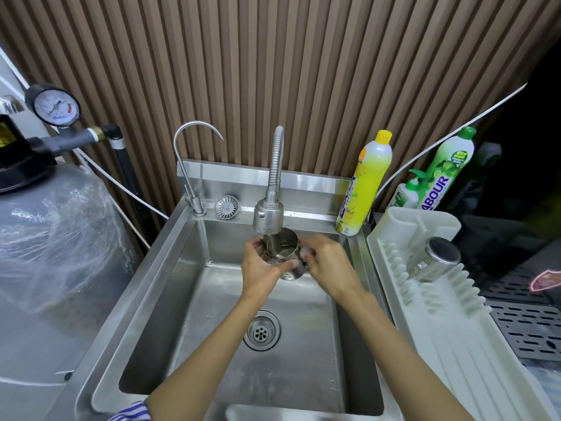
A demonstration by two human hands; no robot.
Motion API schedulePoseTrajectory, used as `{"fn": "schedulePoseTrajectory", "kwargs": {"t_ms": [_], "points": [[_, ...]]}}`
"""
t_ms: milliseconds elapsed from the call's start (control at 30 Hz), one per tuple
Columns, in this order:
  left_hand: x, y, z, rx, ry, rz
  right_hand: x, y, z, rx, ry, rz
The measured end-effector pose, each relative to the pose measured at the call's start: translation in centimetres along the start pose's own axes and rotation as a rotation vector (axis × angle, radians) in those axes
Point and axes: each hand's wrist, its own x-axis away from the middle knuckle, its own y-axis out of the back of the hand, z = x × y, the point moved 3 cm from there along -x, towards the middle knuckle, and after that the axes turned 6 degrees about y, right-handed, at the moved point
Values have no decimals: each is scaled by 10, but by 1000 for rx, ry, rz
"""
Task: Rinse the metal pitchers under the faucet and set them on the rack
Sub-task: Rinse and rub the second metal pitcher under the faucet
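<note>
Two bare forearms are seen, entering from the bottom edge — no watch, rings, bracelets or gloves are visible on either. Left hand (260,265) and right hand (326,262) are uncovered to the fingertips; nails are short and unpainted where they can be made out. One bit of clothing is shown — a striped sleeve (133,412) at the lower left, blue-purple and white stripes, bunched at the left elbow. The right arm's sleeve is out of frame.

The sink (170,299) and faucet (268,214) are brushed steel. The pitcher (287,247) is shinier polished metal. The rack (455,338) is matt white plastic.
</note>
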Motion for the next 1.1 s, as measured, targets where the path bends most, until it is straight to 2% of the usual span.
{"fn": "schedulePoseTrajectory", "kwargs": {"t_ms": [200, 400, 533, 633, 767, 967, 1100], "points": [[2, 6, -5, -43, -171, -45, 0, -17, -13, -186, -207, 23], [0, 17, -16, -269, -309, -107, -3, -36, -9, -443, -337, 67], [1, 24, -23, -496, -288, -175, -4, -46, -4, -576, -364, 109], [1, 30, -23, -547, -197, -209, -5, -48, -4, -525, -359, 114], [0, 35, -13, -453, -70, -195, -11, -41, -5, -370, -317, 152], [-4, 26, 4, -101, 120, -33, -18, -22, -1, -117, -279, 201], [-8, 14, 11, 53, 242, 155, -16, -10, 8, 67, -249, 154]]}}
